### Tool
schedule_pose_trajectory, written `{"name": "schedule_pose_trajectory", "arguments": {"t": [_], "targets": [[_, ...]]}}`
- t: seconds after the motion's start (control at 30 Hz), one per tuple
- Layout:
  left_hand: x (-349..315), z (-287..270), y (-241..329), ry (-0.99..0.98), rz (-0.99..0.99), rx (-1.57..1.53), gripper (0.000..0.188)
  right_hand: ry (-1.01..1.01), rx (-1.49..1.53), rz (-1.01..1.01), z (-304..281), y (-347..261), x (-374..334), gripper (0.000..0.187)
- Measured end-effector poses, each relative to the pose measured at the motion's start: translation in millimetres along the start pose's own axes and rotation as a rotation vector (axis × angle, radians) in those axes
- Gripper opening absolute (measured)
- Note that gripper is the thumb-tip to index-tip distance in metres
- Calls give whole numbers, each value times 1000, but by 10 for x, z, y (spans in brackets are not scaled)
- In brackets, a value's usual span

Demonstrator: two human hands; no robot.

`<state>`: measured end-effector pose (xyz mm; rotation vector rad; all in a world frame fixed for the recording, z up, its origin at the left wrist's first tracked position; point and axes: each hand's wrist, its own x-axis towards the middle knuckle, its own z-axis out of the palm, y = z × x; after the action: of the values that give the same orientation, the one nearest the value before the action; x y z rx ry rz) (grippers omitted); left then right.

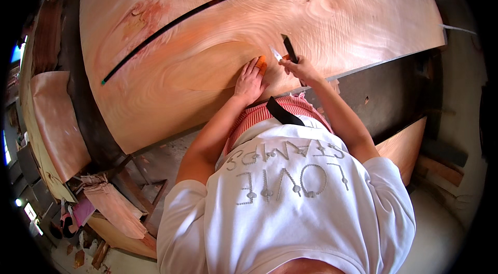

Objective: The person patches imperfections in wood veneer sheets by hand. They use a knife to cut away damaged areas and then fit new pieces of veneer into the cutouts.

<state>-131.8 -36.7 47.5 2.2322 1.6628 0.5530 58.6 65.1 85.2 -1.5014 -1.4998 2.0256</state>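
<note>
A large sheet of pale wood veneer (171,61) with swirling grain lies before me. My left hand (250,83) rests flat on it, fingers stretched out, with an orange covering on a finger. Beside those fingertips is the edge of an oval patch (212,66) in the sheet. My right hand (302,69) is closed around what looks like a small knife (276,54), its pale pointed tip toward the left hand. A flat black strip (288,47) passes at the right fingers, partly hidden; whether it is gripped too, I cannot tell.
A long thin black strip (207,5) curves across the sheet's far part. Dark tabletop (386,85) shows at right. Veneer pieces (58,118) stand at left, with scraps and scissors (66,222) lower down. Another wood sheet (402,149) leans at right.
</note>
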Motion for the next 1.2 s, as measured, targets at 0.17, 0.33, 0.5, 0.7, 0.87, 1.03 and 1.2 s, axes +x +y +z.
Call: {"name": "schedule_pose_trajectory", "arguments": {"t": [0.17,0.33,0.5,0.7,0.87,1.03,1.2], "targets": [[1,-3,0,-123,-34,68,58,105,-39,79,213,422,206,16],[82,-53,45,-63,-9,59,57,115,19,65,222,475,227,16],[240,-124,131,-281,-21,203,58,159,3,90,208,493,161,20],[283,-119,200,-249,3,309,62,257,-624,-172,-51,732,-8,21],[225,-65,143,-277,-24,377,62,-122,-717,-71,-313,-49,101,19],[242,3,181,-294,-31,406,64,-183,-733,-43,-1028,-90,41,19],[102,-179,-93,-55,-71,-146,52,-16,-366,146,-849,-343,-156,21]]}}
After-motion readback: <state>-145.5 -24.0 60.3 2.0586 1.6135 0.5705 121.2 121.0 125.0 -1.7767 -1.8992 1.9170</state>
